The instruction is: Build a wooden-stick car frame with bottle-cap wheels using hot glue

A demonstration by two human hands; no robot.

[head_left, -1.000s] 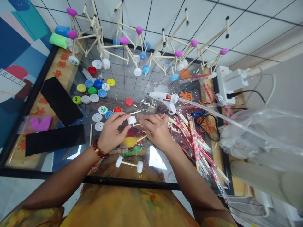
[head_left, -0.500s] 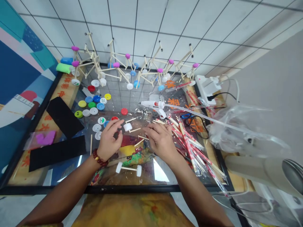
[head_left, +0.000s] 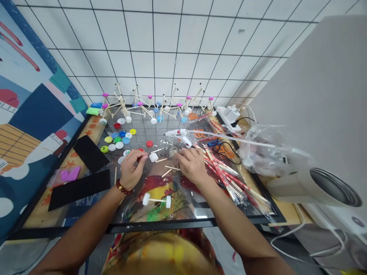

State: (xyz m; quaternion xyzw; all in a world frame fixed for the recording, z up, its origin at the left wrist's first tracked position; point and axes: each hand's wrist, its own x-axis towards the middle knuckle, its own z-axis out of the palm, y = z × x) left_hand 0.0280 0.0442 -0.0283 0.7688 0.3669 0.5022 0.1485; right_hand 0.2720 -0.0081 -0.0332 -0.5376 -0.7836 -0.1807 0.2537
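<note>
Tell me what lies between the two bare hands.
In the head view, a white plastic cap and several short pale wooden sticks lie between the left hand and the right hand.

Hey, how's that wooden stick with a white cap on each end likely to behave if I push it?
It would probably roll, since the round white caps appear to stand on edge like wheels. It's likely light, being just a thin wooden stick and two small caps. It may be fragile if pressed mid-span, as only that slim stick bridges them.
</note>
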